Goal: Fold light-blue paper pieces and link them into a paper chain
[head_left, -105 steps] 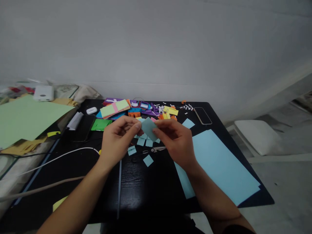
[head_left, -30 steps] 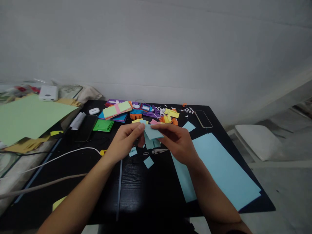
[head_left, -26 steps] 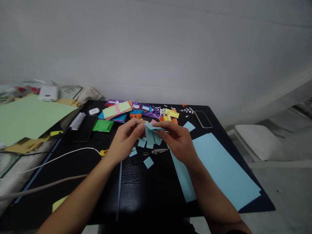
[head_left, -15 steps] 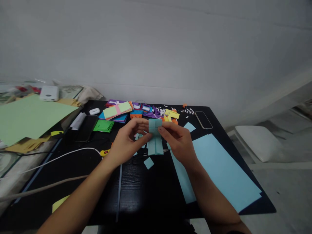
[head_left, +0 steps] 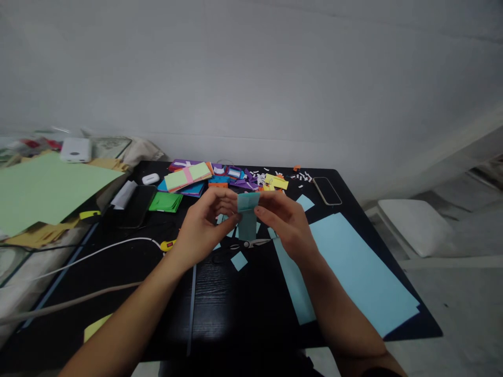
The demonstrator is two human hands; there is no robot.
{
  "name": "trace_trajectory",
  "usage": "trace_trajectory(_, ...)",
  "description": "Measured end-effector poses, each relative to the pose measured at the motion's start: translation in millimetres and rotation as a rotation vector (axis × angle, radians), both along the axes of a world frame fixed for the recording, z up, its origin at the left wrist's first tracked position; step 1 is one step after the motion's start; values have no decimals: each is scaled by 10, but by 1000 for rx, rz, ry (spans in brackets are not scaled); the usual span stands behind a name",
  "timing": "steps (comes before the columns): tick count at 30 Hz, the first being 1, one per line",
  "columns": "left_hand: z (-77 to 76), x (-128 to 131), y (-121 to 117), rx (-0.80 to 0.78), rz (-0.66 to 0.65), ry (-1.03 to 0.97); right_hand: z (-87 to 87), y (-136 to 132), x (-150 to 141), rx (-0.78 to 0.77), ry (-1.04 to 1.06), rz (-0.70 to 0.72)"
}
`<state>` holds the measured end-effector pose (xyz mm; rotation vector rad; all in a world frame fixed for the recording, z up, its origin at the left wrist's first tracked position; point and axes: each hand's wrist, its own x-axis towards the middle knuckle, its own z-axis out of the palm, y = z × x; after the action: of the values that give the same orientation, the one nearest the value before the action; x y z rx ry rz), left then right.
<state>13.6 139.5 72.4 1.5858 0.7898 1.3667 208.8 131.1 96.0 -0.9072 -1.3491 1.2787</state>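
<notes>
A small folded piece of light blue paper [head_left: 247, 225] is held upright above the middle of the black table. My left hand [head_left: 206, 222] pinches its left edge between thumb and fingers. On the opposite edge, my right hand [head_left: 285, 220] grips it with thumb and forefinger. A crease runs across the paper near its top. Beneath it lie scissors [head_left: 255, 243], their handles dark and partly hard to see. Several small blue paper pieces are scattered behind the hands, partly hidden. One blue square [head_left: 239, 261] lies nearer to me.
Large light blue sheets [head_left: 353, 272] cover the table's right side. A phone [head_left: 327, 191] lies at the back right. Coloured paper bundles [head_left: 188, 177] and cut scraps fill the back. A yellow cutter [head_left: 168, 245] and a white cable [head_left: 113, 250] lie at left.
The blue paper was a flat piece held slantwise; it then opened out into a longer creased strip. Now it hangs upright, its lower part looking shorter. Both hands keep hold of it.
</notes>
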Motion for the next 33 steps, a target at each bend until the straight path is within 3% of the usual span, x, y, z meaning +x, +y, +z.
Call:
trace_trajectory(6, 24, -24, -26, 77, 72, 122, -5, 24, 23, -86, -19, 102)
trace_trajectory(16, 39, -59, -25, 116, 42, 295, -52, 23, -34, 44, -90, -114)
trace_trajectory(20, 101, -71, -62, 63, -15, 200, -59, -4, -49, 125, -107, -179)
trace_trajectory(23, 104, -13, -91, -20, 55, 87, -87, -26, -69, 138, -91, -225)
trace_trajectory(27, 81, 60, -115, 30, 163, 9, -94, -52, -92, 170, -72, -248)
trace_trajectory(33, 104, -8, -148, 193, 264, 176, -28, -81, -87, 206, -81, -175)
